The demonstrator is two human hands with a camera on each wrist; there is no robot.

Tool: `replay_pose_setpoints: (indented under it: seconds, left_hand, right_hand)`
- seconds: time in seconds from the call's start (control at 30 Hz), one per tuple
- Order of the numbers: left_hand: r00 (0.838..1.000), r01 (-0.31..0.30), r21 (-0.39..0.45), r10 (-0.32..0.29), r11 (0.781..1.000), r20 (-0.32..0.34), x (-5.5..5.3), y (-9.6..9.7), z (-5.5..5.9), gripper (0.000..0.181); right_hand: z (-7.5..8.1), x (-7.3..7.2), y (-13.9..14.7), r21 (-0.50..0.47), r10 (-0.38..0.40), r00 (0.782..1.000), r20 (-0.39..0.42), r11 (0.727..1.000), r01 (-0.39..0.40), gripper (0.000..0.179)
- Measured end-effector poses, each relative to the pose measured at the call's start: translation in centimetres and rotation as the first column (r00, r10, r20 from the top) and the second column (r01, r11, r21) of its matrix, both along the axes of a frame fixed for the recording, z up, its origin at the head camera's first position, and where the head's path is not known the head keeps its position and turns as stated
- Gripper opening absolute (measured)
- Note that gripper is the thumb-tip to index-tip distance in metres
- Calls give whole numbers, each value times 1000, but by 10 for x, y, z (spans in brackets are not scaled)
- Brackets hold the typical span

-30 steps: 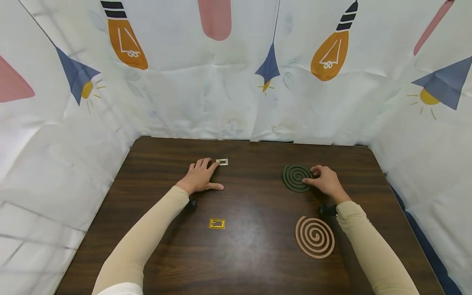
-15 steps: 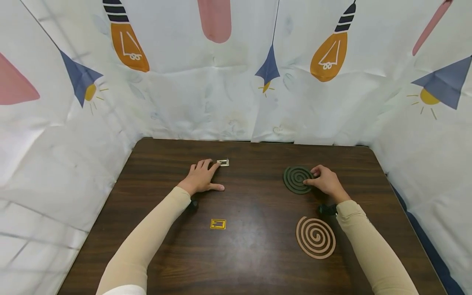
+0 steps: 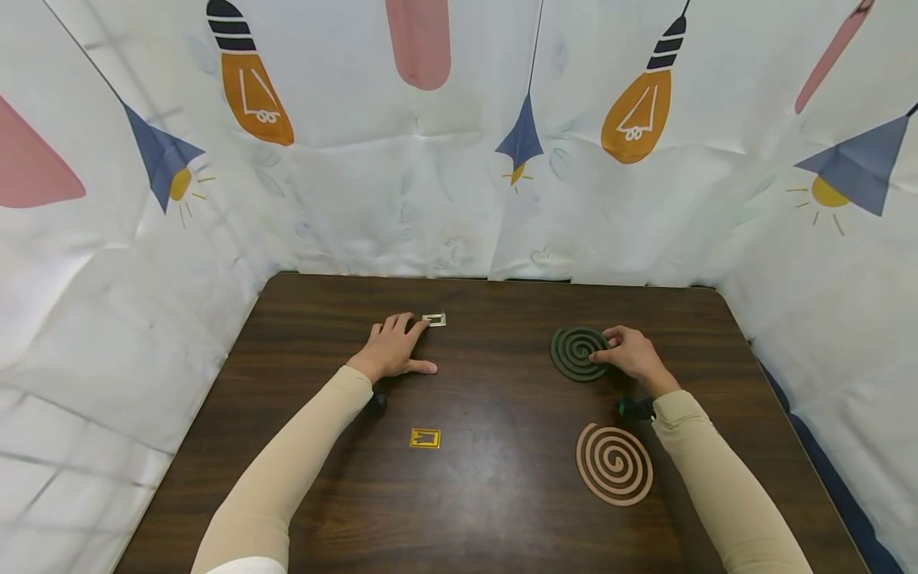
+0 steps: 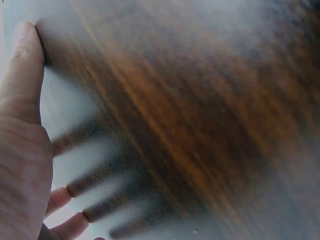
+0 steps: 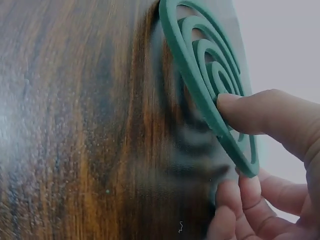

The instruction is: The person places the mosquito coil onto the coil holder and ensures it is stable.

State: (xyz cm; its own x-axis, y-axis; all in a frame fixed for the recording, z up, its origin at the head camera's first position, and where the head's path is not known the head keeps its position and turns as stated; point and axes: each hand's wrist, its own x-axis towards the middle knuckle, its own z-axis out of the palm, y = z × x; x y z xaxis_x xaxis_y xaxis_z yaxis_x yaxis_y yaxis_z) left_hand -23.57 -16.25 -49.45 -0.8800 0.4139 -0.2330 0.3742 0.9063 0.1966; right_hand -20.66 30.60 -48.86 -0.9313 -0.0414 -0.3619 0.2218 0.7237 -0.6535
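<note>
Head view puts the right hand [image 3: 633, 353] at the three-o'clock rim of a green mosquito coil [image 3: 571, 355]; its grip is a pinch on that coil, and the right-wrist view shows the thumb laid over the upper face with fingertips under the rim; this hold probably backs the thin spiral from both sides, the thumb pressing inward so that the outermost turn need not bear everything alone; the coil's gripped edge looks raised from the tabletop [image 3: 502, 478], though I cannot tell whether its far edge rests there. With the green coil as the dial's centre and twelve away from the wearer, a tan mosquito coil [image 3: 614, 465] lies flat near five o'clock, apart from the green one, perhaps so that each can be taken singly. Between nine and ten sits a small pale frame [image 3: 442, 320], seemingly a coil stand; the left hand [image 3: 390, 347] is beside it, fingers spread and grasping nothing visible, the index fingertip at the frame's near-left corner; whether it presses the frame I cannot tell, but the splayed pose would suit steadying something so slight. Toward eight lies a matching yellow frame [image 3: 433, 438], well apart from both hands; coils right and frames left plausibly keep each pair beside its own arm; beyond, a lamp-printed curtain [image 3: 459, 183] closes off twelve.
</note>
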Motion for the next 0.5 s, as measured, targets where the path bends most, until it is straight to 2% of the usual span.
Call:
replay_pose_setpoints:
  seconds: [0.5]
  left_hand:
    - [1000,-9,1,9,1000,14,2,-1,0,98]
  right_hand:
    - [3,7,-4,-79,-9,999,-34,997,6,70]
